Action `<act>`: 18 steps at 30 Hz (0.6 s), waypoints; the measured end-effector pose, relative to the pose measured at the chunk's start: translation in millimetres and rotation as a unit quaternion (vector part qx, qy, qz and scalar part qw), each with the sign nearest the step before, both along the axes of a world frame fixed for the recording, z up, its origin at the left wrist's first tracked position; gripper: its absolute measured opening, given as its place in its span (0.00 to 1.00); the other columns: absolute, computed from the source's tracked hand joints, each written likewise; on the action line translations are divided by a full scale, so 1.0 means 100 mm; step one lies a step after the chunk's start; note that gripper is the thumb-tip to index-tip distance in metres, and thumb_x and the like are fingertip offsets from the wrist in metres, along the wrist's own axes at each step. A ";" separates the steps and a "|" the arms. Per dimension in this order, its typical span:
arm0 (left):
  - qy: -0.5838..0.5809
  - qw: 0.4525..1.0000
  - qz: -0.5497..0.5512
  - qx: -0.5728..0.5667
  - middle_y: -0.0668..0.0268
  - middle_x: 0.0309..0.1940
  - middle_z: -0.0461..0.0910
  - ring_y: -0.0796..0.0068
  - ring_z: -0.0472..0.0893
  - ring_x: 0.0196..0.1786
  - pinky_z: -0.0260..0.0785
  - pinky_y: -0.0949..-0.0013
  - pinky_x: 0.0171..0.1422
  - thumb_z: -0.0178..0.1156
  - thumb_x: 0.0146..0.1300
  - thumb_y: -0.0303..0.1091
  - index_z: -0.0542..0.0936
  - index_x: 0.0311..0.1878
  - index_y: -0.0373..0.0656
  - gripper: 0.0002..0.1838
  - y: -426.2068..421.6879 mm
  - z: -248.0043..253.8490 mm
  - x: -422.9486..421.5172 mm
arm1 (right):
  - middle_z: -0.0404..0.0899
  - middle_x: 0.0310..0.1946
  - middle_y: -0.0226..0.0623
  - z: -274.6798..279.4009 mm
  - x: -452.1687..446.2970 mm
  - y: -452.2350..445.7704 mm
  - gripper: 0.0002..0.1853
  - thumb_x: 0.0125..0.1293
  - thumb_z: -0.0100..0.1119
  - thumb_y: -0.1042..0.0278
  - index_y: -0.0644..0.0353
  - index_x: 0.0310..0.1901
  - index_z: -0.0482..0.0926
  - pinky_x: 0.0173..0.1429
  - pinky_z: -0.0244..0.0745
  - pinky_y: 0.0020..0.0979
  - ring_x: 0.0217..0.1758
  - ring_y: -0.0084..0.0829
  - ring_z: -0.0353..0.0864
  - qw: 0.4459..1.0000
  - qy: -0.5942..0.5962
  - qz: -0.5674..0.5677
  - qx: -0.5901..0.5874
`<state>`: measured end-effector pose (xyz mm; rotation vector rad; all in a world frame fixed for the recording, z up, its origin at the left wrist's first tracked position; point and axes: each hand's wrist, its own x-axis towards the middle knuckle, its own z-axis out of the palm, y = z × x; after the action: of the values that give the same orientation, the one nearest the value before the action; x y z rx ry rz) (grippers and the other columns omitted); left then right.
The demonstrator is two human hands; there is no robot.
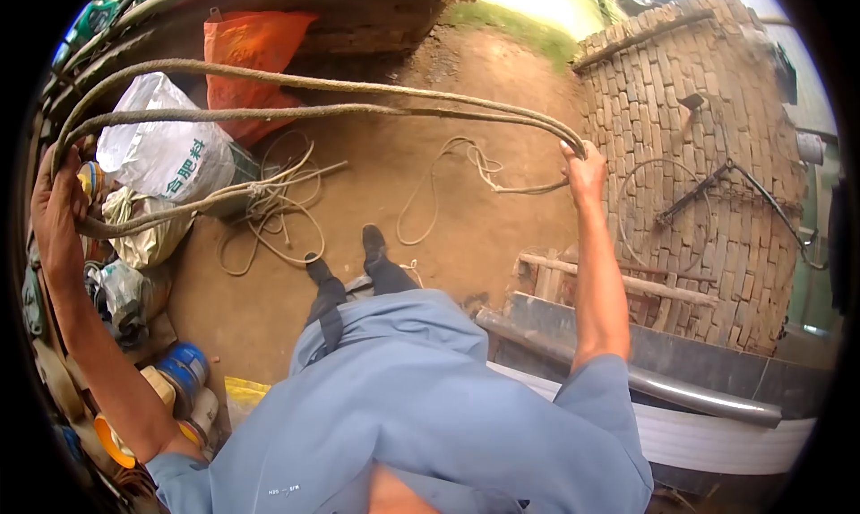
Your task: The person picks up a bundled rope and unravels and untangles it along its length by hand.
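A long beige rope spans from one side to the other in two roughly parallel strands, held up with both arms spread wide. At the far left, my left hand is closed round the rope's bends. My right hand grips the strands where they come together, near the brick wall. From my left hand a thicker length runs down toward a tangle of loops on the ground. Another slack length drops from beside my right hand and curls on the dirt floor.
A white printed sack and an orange bag stand at left, with a blue tin lower down. The brick wall on the right carries a hanging metal frame. A metal pipe lies beside me at right.
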<state>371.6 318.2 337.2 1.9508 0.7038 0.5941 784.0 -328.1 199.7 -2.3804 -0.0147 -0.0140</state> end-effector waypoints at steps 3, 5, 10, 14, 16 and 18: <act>-0.012 1.000 0.001 -0.019 0.79 0.38 0.80 0.94 0.61 0.28 0.54 0.82 0.30 0.56 0.81 0.36 0.79 0.67 0.41 0.18 0.15 -0.11 -0.09 | 0.79 0.26 0.29 -0.01 -0.04 -0.03 0.11 0.67 0.73 0.63 0.62 0.43 0.86 0.27 0.77 0.28 0.25 0.21 0.77 1.000 -0.004 0.001 0.006; -0.024 0.999 0.014 -0.034 0.80 0.37 0.78 0.94 0.62 0.28 0.53 0.83 0.31 0.55 0.81 0.36 0.79 0.68 0.39 0.18 0.18 -0.16 -0.15 | 0.79 0.27 0.29 -0.04 -0.03 -0.06 0.12 0.66 0.73 0.63 0.62 0.43 0.86 0.29 0.77 0.29 0.26 0.21 0.78 1.000 -0.002 -0.003 0.005; 0.017 1.000 0.013 0.015 0.81 0.33 0.75 0.94 0.61 0.26 0.51 0.82 0.30 0.56 0.81 0.37 0.79 0.67 0.40 0.18 0.05 -0.13 -0.08 | 0.83 0.30 0.33 -0.16 0.01 -0.18 0.12 0.65 0.73 0.62 0.63 0.43 0.86 0.38 0.77 0.31 0.31 0.24 0.80 1.000 -0.015 0.006 -0.025; 0.017 0.999 0.016 -0.047 0.82 0.26 0.68 0.95 0.62 0.24 0.51 0.83 0.26 0.58 0.79 0.36 0.83 0.58 0.40 0.14 -0.43 0.12 0.16 | 0.79 0.32 0.27 -0.41 0.04 -0.29 0.14 0.69 0.71 0.58 0.59 0.45 0.85 0.33 0.81 0.27 0.32 0.20 0.79 0.997 -0.040 0.059 -0.030; 0.013 0.998 -0.001 -0.060 0.84 0.26 0.67 0.95 0.60 0.23 0.51 0.83 0.25 0.58 0.79 0.36 0.81 0.61 0.41 0.14 -0.44 0.12 0.20 | 0.81 0.28 0.32 -0.30 -0.15 -0.11 0.13 0.67 0.72 0.60 0.63 0.42 0.85 0.40 0.75 0.31 0.31 0.22 0.78 1.000 -0.004 0.026 -0.013; 0.000 0.997 -0.020 -0.081 0.83 0.26 0.66 0.95 0.61 0.22 0.51 0.83 0.25 0.57 0.79 0.36 0.81 0.58 0.42 0.12 -0.50 0.16 0.27 | 0.80 0.26 0.30 -0.38 -0.17 -0.14 0.13 0.67 0.72 0.60 0.62 0.41 0.85 0.37 0.74 0.30 0.28 0.21 0.76 0.997 -0.034 0.060 -0.024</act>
<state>398.4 267.8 352.8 1.8110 0.6895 0.4966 766.8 -342.0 161.3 -2.4214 -0.1914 -0.0384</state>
